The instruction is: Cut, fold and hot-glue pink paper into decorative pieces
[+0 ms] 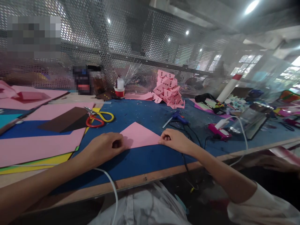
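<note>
A pink sheet of paper [140, 136], showing a triangular outline with its peak pointing away from me, lies on the blue tabletop [140, 162]. My left hand [112, 143] has its fingers curled and pressed on the sheet's left corner. At the right corner, my right hand [172, 139] pinches the edge between thumb and fingers. Scissors [100, 118] with one red and one yellow handle rest beyond my left hand. Just past my right hand lies a blue glue gun [179, 117] with a glue stick poking out.
Sheets of coloured paper [35, 148] spread over the left side. Folded pink paper pieces [167, 89] are piled at the back, near a red-and-white cup [119, 91]. A magenta device [219, 131] with a white cable sits to the right. A perforated metal screen [140, 47] stands behind.
</note>
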A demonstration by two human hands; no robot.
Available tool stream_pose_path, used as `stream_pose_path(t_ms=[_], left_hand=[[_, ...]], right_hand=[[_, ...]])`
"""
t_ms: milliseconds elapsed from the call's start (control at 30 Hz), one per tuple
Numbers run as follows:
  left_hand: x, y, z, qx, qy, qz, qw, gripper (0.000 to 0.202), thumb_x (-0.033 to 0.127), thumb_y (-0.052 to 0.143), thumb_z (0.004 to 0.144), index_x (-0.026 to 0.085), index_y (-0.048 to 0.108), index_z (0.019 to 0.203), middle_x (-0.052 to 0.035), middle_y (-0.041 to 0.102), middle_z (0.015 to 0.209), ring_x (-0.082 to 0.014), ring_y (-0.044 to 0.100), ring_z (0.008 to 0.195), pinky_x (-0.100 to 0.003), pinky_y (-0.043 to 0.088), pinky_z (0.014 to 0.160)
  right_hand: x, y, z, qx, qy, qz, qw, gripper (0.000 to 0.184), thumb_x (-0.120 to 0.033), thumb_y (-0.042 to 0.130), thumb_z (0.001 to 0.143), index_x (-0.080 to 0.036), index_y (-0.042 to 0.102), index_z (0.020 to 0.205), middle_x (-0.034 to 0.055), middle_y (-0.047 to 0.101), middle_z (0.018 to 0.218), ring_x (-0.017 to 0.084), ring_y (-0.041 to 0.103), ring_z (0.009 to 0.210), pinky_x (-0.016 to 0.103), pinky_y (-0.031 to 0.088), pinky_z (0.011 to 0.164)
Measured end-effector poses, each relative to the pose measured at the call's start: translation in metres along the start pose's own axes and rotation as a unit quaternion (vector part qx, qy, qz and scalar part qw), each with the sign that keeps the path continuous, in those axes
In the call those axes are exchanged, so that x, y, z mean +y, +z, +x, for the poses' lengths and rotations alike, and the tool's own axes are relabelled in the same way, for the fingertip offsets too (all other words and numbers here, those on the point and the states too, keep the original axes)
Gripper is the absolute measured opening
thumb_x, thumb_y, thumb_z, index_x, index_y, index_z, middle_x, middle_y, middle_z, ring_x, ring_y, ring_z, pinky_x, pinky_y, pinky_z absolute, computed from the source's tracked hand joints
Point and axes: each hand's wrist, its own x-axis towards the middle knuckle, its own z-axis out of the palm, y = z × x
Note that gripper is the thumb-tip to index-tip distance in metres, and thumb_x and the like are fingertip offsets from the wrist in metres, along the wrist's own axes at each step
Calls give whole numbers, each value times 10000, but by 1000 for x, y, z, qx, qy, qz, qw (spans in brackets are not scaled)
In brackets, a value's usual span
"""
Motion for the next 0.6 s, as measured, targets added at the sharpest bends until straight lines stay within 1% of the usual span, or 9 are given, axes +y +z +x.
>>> stream_pose_path(t_ms=[267, 433, 600], left_hand=[[0, 1, 0, -1, -1, 10, 1000, 307, 466, 538, 839, 203, 566, 684, -5, 627, 674, -149, 534, 597, -269, 308, 549], [2, 0, 0, -3, 0, 15, 1000, 299, 454, 534, 845, 202, 554, 684, -4, 619, 675, -153, 532, 601, -270, 307, 557], [1, 0, -1, -3, 4, 20, 1000, 322, 482, 525, 853, 202, 548, 697, -5, 612, 683, -156, 532, 609, -271, 313, 566]], right_hand=[[6, -1, -2, 8, -12, -4, 1000, 201, -396, 665, 836, -197, 677, 809, 17, 635, 810, 137, 563, 738, 243, 388, 650], [8, -4, -5, 9, -4, -1, 1000, 212, -401, 645, 852, -198, 674, 798, 14, 635, 811, 132, 560, 728, 245, 385, 651], [9, -5, -4, 7, -2, 0, 1000, 219, -410, 644, 851, -199, 682, 808, 15, 633, 820, 135, 559, 739, 245, 387, 660]])
